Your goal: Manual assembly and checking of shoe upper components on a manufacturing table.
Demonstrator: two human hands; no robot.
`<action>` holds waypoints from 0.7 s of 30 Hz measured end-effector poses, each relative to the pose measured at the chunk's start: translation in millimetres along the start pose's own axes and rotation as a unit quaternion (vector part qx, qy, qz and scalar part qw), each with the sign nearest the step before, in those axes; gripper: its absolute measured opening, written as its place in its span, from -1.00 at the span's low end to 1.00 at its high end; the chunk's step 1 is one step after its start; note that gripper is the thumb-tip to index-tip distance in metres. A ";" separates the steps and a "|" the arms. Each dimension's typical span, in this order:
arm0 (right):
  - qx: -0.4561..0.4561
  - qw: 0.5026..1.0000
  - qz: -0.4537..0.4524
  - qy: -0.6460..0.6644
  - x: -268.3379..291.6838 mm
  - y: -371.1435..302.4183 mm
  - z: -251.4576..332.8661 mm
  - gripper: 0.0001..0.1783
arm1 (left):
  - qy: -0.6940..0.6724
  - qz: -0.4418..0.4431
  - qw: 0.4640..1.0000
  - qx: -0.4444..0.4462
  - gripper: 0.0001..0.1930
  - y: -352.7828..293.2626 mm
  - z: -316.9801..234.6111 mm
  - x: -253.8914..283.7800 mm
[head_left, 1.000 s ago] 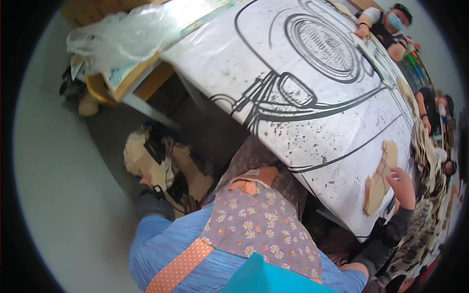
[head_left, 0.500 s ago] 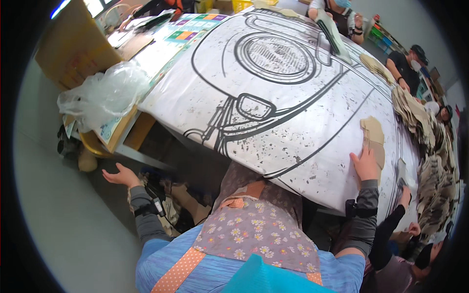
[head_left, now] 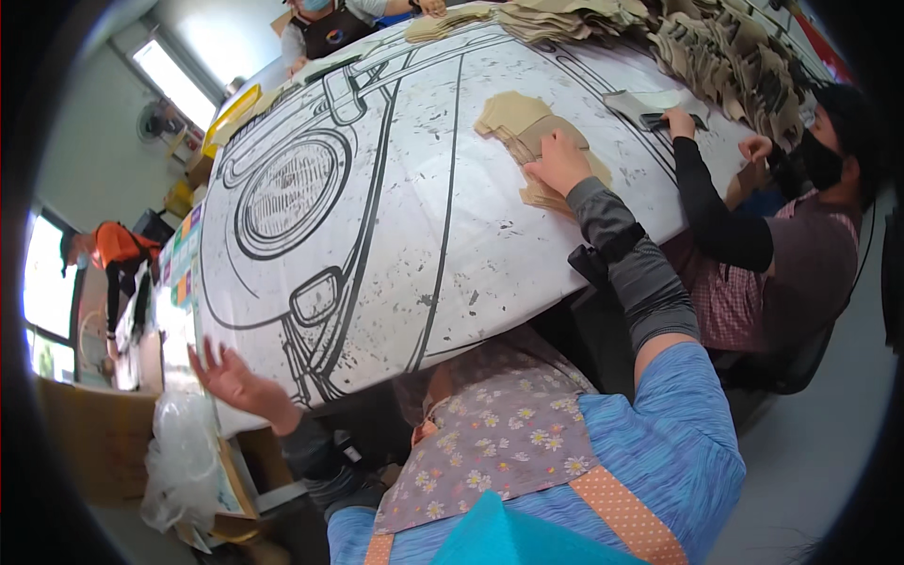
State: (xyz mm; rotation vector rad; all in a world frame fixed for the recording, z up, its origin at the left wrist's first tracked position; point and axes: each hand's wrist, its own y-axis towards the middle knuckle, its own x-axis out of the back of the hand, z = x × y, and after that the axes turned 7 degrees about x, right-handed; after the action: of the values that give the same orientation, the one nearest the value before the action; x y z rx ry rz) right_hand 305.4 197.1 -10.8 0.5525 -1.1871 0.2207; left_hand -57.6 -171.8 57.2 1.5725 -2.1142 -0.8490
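Note:
A stack of tan cut fabric pieces (head_left: 513, 115), irregular in outline, lies slightly fanned on the white covered table (head_left: 490, 235). Over its near part is my right hand (head_left: 561, 162), its fingers bent and closed on a fabric piece; the fingertips are partly hidden. My left hand (head_left: 243, 384) hangs in the air by the table's near left edge. Its fingers are spread, and it holds nothing. The table cover carries a bold black line drawing with a round headlight shape.
Heaped tan pieces (head_left: 725, 71) line the far right. Beside me on the right, a person (head_left: 782, 235) handles a grey-white piece (head_left: 654, 104). Another person (head_left: 325, 33) is across the table. At the left are a clear plastic bag (head_left: 184, 461) and a cardboard box (head_left: 94, 438).
The view has swung to the right. My left hand has risen from below the table edge to beside it. My right hand stays at the tan stack, its fingers now more bent.

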 end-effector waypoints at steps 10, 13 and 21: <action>-0.028 0.998 0.025 0.055 -5.2 24.3 -39.7 -0.71 | -0.110 0.302 0.947 -0.026 -0.57 0.4 23.1 -114.2; -0.065 0.982 0.002 0.180 6.3 34.0 -68.2 -0.72 | -0.127 0.303 0.938 0.107 -0.58 -5.0 56.0 -130.1; 0.208 0.961 -0.101 0.149 108.4 3.5 69.4 -0.71 | -0.039 0.236 0.899 0.368 -0.68 -0.2 105.6 -123.6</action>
State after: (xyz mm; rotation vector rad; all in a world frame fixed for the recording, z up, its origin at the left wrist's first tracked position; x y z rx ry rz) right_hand 287.6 151.1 108.1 0.9690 -0.7849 0.3692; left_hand -84.2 -28.5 -15.0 1.1950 -2.8981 0.0856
